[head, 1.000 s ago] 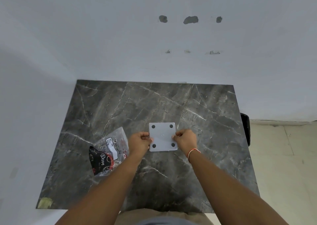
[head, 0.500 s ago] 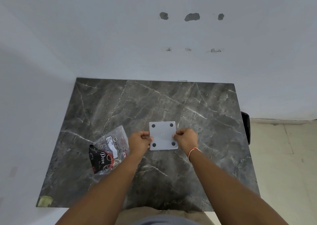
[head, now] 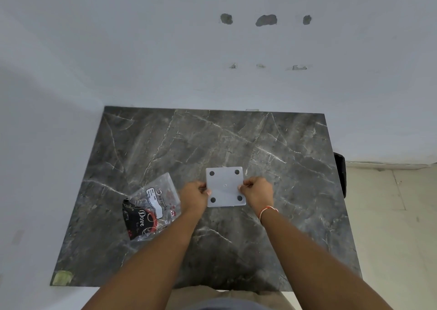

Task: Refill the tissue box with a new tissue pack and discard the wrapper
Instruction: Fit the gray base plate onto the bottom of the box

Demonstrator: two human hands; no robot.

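A square pale grey tissue box [head: 225, 186] rests upside down in the middle of the dark marble table [head: 283, 167], its flat base with four black round feet facing up. My left hand [head: 194, 195] grips its left edge and my right hand [head: 257, 191] grips its right edge, thumbs on the base. To the left of my left wrist lies a crumpled clear plastic wrapper [head: 151, 206] with black and red print and a white label; my left forearm hides its right edge. No tissue pack shows.
A white wall runs along the table's far and left sides. A dark object [head: 340, 175] stands beside the table's right edge, over a tiled floor [head: 390, 215]. A yellowish patch [head: 62, 277] marks the table's near left corner.
The box and both hands have barely shifted. The grip on its two side edges is unchanged.
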